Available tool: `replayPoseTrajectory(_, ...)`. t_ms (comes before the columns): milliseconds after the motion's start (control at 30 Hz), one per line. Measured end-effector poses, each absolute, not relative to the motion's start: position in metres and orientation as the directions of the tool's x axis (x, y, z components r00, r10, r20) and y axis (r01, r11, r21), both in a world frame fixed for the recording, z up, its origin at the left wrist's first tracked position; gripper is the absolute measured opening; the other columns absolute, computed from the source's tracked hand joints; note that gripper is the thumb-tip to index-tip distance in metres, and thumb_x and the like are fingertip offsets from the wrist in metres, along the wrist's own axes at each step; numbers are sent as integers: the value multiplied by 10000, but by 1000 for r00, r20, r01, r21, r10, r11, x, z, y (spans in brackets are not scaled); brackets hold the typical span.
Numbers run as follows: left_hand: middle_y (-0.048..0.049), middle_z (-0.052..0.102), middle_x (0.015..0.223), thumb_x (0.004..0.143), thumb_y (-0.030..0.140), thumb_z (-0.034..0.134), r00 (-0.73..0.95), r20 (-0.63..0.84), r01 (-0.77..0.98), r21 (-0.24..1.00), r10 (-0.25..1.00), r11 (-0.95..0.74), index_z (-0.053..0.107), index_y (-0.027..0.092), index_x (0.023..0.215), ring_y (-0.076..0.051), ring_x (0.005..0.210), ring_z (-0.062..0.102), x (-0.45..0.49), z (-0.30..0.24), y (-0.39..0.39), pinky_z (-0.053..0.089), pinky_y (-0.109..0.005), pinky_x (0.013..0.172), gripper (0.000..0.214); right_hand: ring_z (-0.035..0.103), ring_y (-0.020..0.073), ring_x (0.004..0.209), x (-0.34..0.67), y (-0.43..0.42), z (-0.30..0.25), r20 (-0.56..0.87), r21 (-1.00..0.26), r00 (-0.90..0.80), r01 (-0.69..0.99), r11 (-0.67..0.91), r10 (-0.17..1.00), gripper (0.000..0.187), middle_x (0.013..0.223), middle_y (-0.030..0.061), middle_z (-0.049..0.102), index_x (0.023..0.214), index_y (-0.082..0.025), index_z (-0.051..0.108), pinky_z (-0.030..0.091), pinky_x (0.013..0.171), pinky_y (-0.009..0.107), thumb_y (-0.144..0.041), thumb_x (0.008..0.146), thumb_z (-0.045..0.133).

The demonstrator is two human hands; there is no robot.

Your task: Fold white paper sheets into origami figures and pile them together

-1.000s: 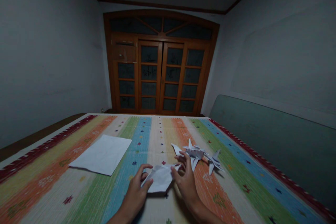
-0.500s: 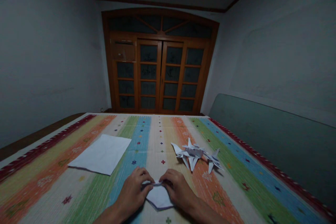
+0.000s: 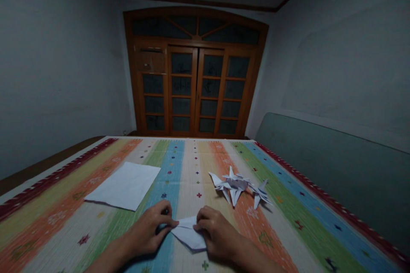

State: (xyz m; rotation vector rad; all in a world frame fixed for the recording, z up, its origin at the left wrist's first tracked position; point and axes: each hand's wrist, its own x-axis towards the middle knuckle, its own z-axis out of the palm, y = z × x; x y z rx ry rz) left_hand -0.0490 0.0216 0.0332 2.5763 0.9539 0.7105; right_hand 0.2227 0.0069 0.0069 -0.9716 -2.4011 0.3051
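Note:
A small folded piece of white paper [image 3: 189,233] lies on the striped cloth between my hands, its flaps and creases facing up. My left hand [image 3: 153,226] pinches its left corner between thumb and forefinger. On the opposite side my right hand [image 3: 213,228] has its fingers bent over the upper right edge, gripping the paper and covering that part. Farther off to the right sit several folded paper figures [image 3: 236,183] with pointed spikes, clustered together. To the left, flat white square sheets [image 3: 124,185] rest on the cloth.
The table wears a striped, patterned tablecloth [image 3: 197,166]. Past its far edge stands a wooden door with glass panes [image 3: 195,89]. A pale green panel [image 3: 320,158] runs along the right side, by the wall.
My left hand has shifted left to the paper's left corner, leaving more of its top uncovered. My right hand stays at the right edge with little movement.

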Motion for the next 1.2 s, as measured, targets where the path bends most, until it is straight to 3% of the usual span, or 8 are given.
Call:
replayPoseTrajectory(233,-81,646,988,905,227,662,658,321,547,418,681,-725,781,230,992,-239,906,624,-49,30,22,486,-321,814,147,673,222,813,225,5,27,324,-453,-602,578,679,729,311,888,107,734,988,-163,789,497,744,289,-82,791,563)
replayPoseTrajectory(433,-74,645,969,908,215,665,656,352,531,413,667,-740,776,226,978,-235,888,627,-49,25,24,477,-313,786,131,704,250,934,229,4,39,297,-540,-566,565,624,769,345,1011,136,769,1122,-142,759,515,857,330,-113,833,573)
replayPoseTrajectory(567,-84,637,984,914,226,667,668,315,559,385,674,-734,760,204,969,-243,896,629,-49,24,24,477,-325,778,110,714,242,906,233,12,37,282,-557,-561,565,609,778,316,1000,124,784,1072,-149,771,519,814,316,-99,812,596)
replayPoseTrajectory(833,-79,636,978,913,249,685,686,298,564,356,663,-745,734,199,964,-247,896,634,-49,24,23,475,-328,777,86,712,212,894,238,23,33,381,-558,-487,556,616,786,401,957,79,792,1033,-175,773,501,852,324,3,766,532)
replayPoseTrajectory(1200,-72,646,971,949,265,645,701,297,567,320,649,-759,716,216,987,-241,890,644,-50,21,23,465,-315,761,94,712,224,920,237,19,40,281,-559,-502,607,565,818,284,979,77,795,1008,-188,780,491,845,324,-77,809,611)
